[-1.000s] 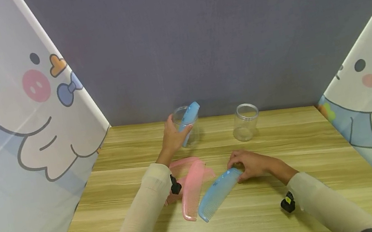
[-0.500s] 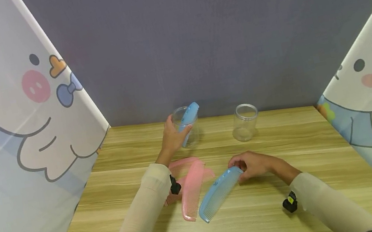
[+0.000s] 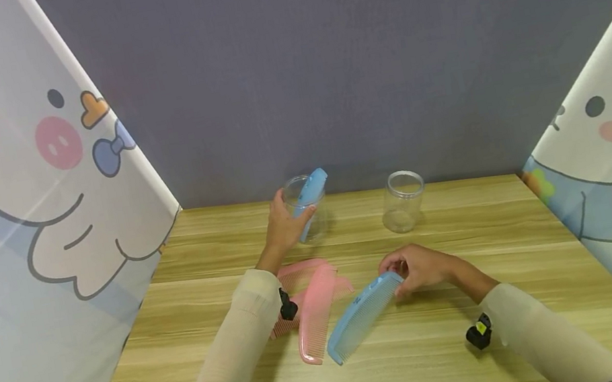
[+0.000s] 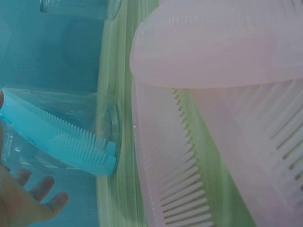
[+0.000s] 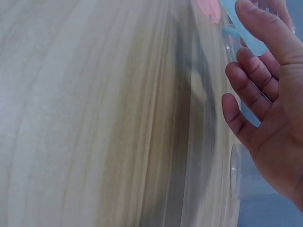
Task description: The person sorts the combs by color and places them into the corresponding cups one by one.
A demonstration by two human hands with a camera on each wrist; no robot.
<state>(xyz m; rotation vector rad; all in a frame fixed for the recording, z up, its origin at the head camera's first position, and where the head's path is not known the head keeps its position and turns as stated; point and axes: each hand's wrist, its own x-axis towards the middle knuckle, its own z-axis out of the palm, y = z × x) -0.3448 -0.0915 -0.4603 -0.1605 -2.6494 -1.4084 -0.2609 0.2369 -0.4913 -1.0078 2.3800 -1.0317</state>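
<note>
My left hand (image 3: pixel 283 226) grips a clear jar (image 3: pixel 321 224) at the back of the table, fingers round its left side and thumb across the front. A blue comb (image 3: pixel 315 184) leans inside, its upper end above the rim; the left wrist view shows this jarred comb (image 4: pixel 66 139) through the wall. My right hand (image 3: pixel 422 267) pinches the upper right end of a second blue comb (image 3: pixel 359 319), which slants down to the left with its teeth facing lower right. In the right wrist view, thumb and fingers of this hand (image 5: pixel 279 99) meet on the comb's end.
Several pink combs (image 3: pixel 317 315) overlap on the wooden table (image 3: pixel 410 364), left of the held comb and beside the left forearm. Another clear jar (image 3: pixel 402 207) stands at the back, right of the first. A grey wall (image 3: pixel 321 65) rises behind, with printed panels (image 3: pixel 37 197) at both sides.
My right hand has shifted slightly right with the blue comb, whose near end has lifted and tilted a little. My left hand and the jar have stayed in place.
</note>
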